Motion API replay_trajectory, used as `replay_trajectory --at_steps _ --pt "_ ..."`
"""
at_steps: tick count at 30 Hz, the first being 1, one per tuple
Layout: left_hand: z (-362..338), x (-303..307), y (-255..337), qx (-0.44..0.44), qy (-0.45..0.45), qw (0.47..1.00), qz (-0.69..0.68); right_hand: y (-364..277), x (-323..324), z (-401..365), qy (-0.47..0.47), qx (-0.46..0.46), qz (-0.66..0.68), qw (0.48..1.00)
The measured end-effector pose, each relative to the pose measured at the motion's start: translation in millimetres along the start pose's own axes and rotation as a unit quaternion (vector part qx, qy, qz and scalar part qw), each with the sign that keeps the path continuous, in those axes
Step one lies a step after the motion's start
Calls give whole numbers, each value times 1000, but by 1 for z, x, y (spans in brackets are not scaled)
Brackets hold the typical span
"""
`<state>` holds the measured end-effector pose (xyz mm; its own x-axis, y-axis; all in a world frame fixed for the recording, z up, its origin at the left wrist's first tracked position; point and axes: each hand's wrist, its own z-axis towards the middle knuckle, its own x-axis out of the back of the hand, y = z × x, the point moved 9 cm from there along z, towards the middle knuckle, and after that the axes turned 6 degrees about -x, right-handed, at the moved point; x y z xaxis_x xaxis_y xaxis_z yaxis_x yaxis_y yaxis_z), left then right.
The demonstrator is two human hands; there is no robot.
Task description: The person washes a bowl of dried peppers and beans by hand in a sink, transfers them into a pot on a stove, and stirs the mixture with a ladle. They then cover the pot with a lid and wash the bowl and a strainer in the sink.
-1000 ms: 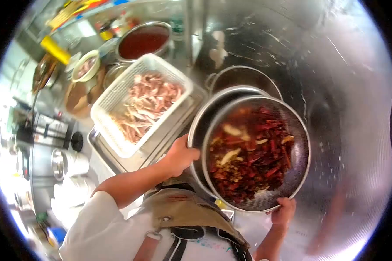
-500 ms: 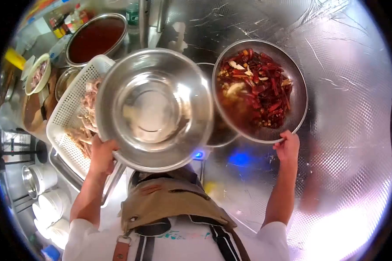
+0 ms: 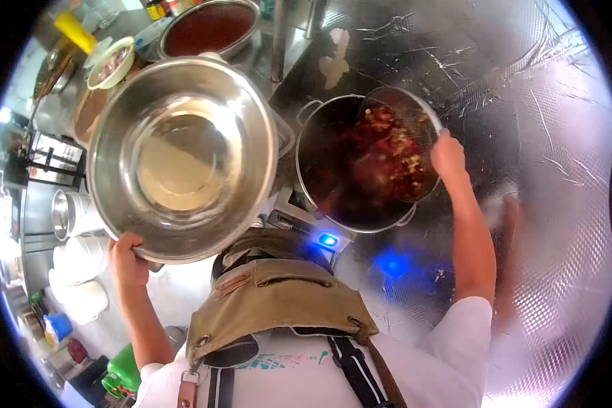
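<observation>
The sieve (image 3: 418,119), held mesh-up at upper right half a second earlier, had been tilted over the pot (image 3: 319,160) right of centre, and its glossy red chillies (image 3: 387,146), blurred, were apparently being emptied into that dark, loop-handled vessel. The sieve's rim was gripped in the right hand (image 3: 449,160). At left, the smooth, round steel bowl (image 3: 115,156) was pinched by its lower rim in the left hand (image 3: 128,262).

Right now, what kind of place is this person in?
It looks like a kitchen, maybe a restaurant's. There's a big two-handled pot, the person's left hand holds a wide metal bowl, and they wear a brown apron.
</observation>
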<state>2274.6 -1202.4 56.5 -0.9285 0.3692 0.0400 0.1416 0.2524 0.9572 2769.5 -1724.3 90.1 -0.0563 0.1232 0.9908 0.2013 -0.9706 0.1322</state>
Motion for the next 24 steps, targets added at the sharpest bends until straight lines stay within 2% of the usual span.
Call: replay_trajectory --at_steps 3,5,7,10,13,14,16,17,18,19,20,22,24 --pt "5 41 -7 -5 29 1000 -10 -45 -3 -3 19 92 -79 992" --pt "7 57 -7 -12 55 997 -43 -69 0 -11 11 124 -116 985" --pt "6 63 0 2 94 989 -110 -87 -2 -22 50 173 -160 971" --pt "23 83 4 12 113 987 -114 -103 11 -36 32 175 -186 966" --pt "45 98 4 15 98 980 -171 -106 48 -55 -13 100 -125 987" --pt "45 96 13 23 88 982 -167 -107 43 -61 46 139 -165 975" --pt "61 107 17 25 125 975 -181 -96 29 -58 91 157 -182 966" --pt "71 114 14 32 117 975 -184 -98 36 -54 12 69 -83 994" --pt "82 121 13 35 107 976 -188 -99 44 -55 -49 -36 25 998" --pt "91 128 13 35 107 974 -195 -100 52 -60 -83 -144 111 980" --pt "110 141 0 25 85 972 -217 -95 52 -65 -66 -154 146 975" --pt "114 149 20 6 124 965 -233 -60 24 -61 -36 -109 49 992" --pt "128 158 35 -8 132 961 -242 -73 -4 -57 -12 7 -71 997"
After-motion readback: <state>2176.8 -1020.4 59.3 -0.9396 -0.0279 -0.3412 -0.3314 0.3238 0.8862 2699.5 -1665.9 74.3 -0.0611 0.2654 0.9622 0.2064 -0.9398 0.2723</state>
